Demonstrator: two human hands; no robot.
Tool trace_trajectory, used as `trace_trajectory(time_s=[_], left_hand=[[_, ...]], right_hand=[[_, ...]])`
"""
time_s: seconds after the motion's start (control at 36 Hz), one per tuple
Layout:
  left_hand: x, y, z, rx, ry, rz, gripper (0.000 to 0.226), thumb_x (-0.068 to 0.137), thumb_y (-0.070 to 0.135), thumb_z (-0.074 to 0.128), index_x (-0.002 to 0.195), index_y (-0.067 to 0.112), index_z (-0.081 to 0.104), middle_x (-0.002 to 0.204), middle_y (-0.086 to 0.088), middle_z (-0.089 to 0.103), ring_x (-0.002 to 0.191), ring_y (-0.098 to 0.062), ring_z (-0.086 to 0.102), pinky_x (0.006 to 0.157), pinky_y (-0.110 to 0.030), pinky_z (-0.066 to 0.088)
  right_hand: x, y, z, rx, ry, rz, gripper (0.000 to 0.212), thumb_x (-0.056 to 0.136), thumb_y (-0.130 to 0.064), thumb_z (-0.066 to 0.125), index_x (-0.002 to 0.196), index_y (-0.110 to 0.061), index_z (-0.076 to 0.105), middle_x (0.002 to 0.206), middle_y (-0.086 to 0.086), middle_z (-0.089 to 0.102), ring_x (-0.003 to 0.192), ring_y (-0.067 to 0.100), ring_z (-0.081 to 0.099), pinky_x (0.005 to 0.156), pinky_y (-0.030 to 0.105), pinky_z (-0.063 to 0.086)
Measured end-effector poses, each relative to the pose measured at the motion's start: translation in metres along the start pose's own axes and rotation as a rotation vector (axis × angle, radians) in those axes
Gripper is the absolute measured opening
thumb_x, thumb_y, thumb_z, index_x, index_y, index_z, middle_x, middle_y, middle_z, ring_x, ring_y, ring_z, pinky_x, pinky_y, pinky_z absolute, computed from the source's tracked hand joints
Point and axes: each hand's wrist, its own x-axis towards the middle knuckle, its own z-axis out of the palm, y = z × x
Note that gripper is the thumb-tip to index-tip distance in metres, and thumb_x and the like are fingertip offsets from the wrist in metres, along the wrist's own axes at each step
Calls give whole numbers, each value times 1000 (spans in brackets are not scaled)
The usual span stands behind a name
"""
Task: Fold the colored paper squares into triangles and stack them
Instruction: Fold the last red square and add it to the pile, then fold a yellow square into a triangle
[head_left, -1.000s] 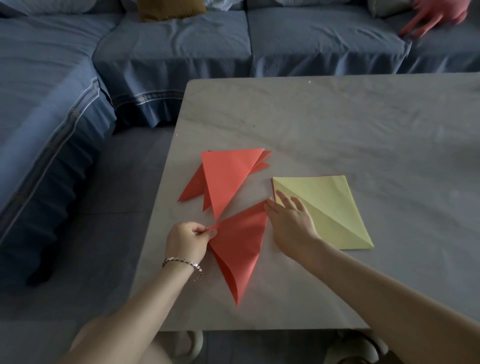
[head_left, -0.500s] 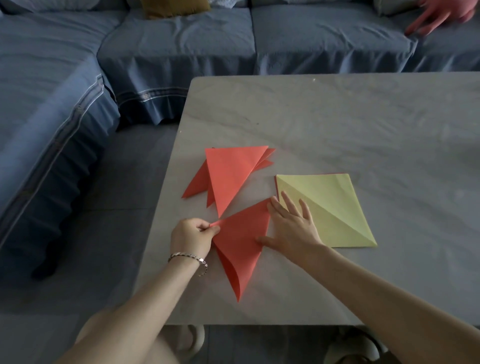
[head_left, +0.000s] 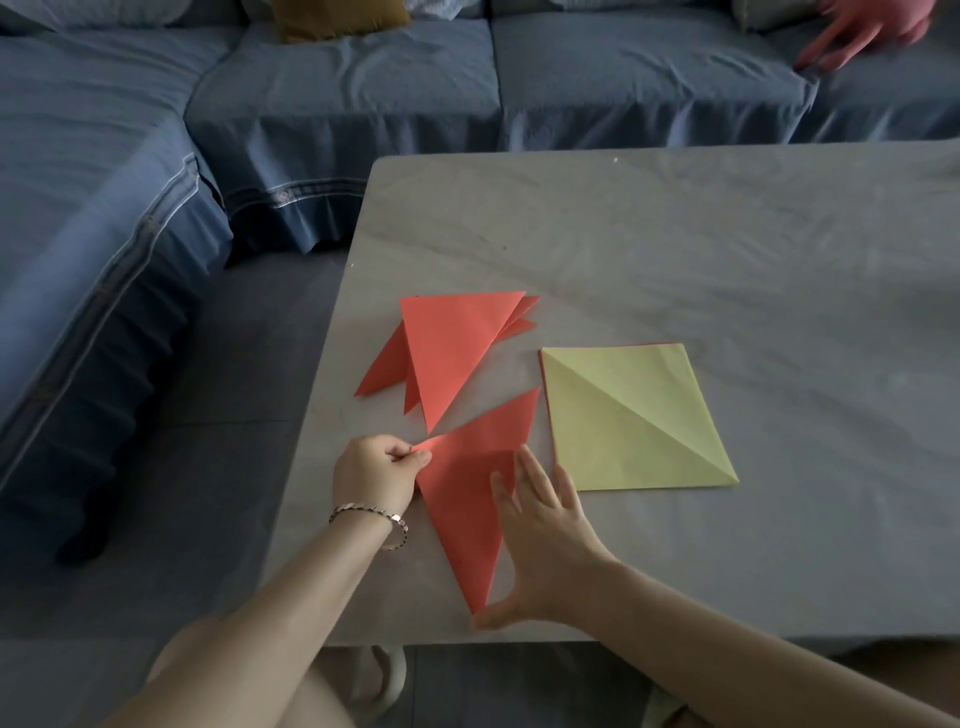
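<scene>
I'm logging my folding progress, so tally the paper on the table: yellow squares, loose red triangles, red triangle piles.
Yellow square: 1
Loose red triangle: 1
Red triangle pile: 1, sheets inside unclear
Total: 3

Pink shape (head_left: 862, 31) top right blurred, cut off; red sheet (head_left: 542, 371) mostly hidden under yellow square (head_left: 634, 415).

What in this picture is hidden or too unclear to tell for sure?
Head view only.
The stack of red paper triangles: its top one covers the rest, count unclear.
The yellow-green paper square: hides whatever lies beneath; only a red edge shows.
The pinkish-red thing on the blue sofa: blurred, cut by the top edge.
The nearest red folded triangle: the right hand covers part of it.
</scene>
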Motion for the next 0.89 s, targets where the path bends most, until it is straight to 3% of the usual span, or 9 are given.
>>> trace_trajectory(time_s=[0.17,0.28,0.36,0.44,0.61,0.69,0.75,0.81,0.89], left_hand=[[-13,5,-3,22,11,119,10,77,13,71,70,8,65,66,-3,67,70,-24,65,64,-27,46],[-24,25,-8,14,38,324,12,78,15,70,69,9,65,59,2,61,61,-19,61,57,-24,39],[-19,49,-13,-17,95,455,11,78,17,70,71,10,65,63,-3,65,59,-19,60,58,-27,40],[5,71,-21,-29,157,480,11,78,19,70,76,9,66,74,-8,69,69,-23,63,64,-33,48],[71,85,-26,76,198,365,31,82,19,66,108,4,61,109,-15,64,103,-28,58,81,-24,38],[75,78,-15,283,255,385,54,80,25,68,126,4,47,128,-20,48,123,-33,38,100,-33,25],[63,74,-2,341,270,503,54,78,22,69,123,2,48,128,-25,45,125,-39,34,102,-37,19],[45,69,14,340,194,660,46,76,22,65,115,2,54,121,-25,49,120,-42,41,101,-37,21],[15,62,33,292,-2,805,41,74,34,51,101,5,61,106,-20,57,102,-38,56,93,-28,29]], right_hand=[[-8,8,4,230,87,-92,123,58,-75,63,148,-17,2,155,10,-9,139,23,-23,113,46,-13],[-14,47,-1,599,526,-72,64,73,-63,53,122,-23,57,133,1,50,129,14,34,105,42,36],[-16,80,0,541,723,26,40,77,-45,58,100,-14,68,113,5,63,110,17,51,91,37,48],[-19,108,-1,456,634,131,49,74,-42,72,113,-13,64,131,7,54,125,26,47,103,39,35],[-26,129,-2,191,267,101,88,77,-66,52,146,-23,19,156,0,2,144,14,1,113,24,2],[-24,127,-1,64,274,97,92,70,-79,34,135,-14,44,147,10,35,136,21,34,108,31,29],[-19,131,2,-28,359,57,76,66,-75,50,105,-13,68,114,10,66,105,22,64,82,33,52],[-18,132,3,-77,388,29,62,52,-61,77,90,-12,73,97,8,71,88,22,70,69,33,56],[-16,133,5,-106,426,-26,54,47,-49,86,84,-11,73,90,12,71,79,24,70,64,33,57]])
